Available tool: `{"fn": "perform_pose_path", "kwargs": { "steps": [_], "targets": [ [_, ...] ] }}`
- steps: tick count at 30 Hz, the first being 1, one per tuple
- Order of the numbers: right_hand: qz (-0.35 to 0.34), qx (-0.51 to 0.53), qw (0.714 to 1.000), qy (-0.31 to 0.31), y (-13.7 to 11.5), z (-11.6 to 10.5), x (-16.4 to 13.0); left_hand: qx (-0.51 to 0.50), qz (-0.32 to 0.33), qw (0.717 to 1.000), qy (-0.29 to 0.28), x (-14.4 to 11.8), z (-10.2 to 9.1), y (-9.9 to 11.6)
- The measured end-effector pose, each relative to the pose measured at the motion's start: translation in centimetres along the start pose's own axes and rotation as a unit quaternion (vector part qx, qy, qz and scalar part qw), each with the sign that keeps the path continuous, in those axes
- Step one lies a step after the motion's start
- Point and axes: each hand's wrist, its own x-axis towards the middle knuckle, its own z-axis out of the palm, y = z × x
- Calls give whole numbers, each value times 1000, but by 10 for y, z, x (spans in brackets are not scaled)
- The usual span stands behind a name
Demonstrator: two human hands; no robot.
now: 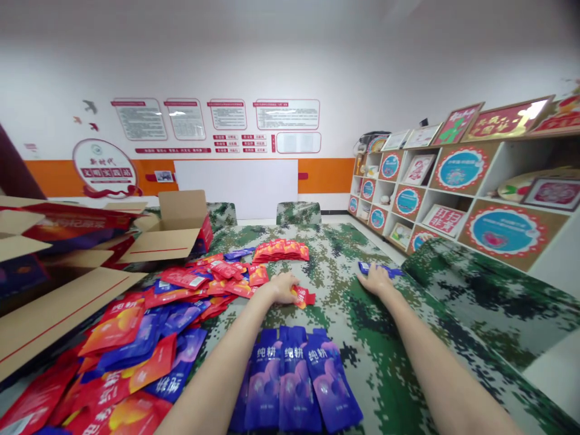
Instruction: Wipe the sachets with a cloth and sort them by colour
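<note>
Sorting appeared to be the step in hand. The left hand (284, 287) pinched a small red-and-orange foil sachet (304, 296) at twelve o'clock on the camouflage-cloth table (344, 254); the right hand (375, 280), at one o'clock, lay flat with fingers pressed on a flat blue foil sachet (380, 268). A loose heap of red and blue sachets (149, 338) spread at nine o'clock, a fanned row of blue-purple sachets (294, 380) at six. By my judgement, each hand's sachet wanted laying with its own colour.
</note>
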Motion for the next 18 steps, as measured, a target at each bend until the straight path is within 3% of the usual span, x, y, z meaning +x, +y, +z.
{"fn": "perform_pose_path", "kwargs": {
  "steps": [6, 10, 15, 18],
  "targets": [
    [-189, -58, 980, 13, -39, -12, -49, -38, -30, 998, 51, -22, 2, -10],
    [-277, -126, 953, -6, -70, -31, -92, -60, -76, 988, 119, -55, -13, -33],
    [-303, -153, 940, -38, -89, -45, -117, -63, -135, 974, 173, -111, -49, -83],
    [-301, -150, 941, -37, -94, -56, -126, -49, -186, 961, 200, -152, -60, -108]
  ]
}}
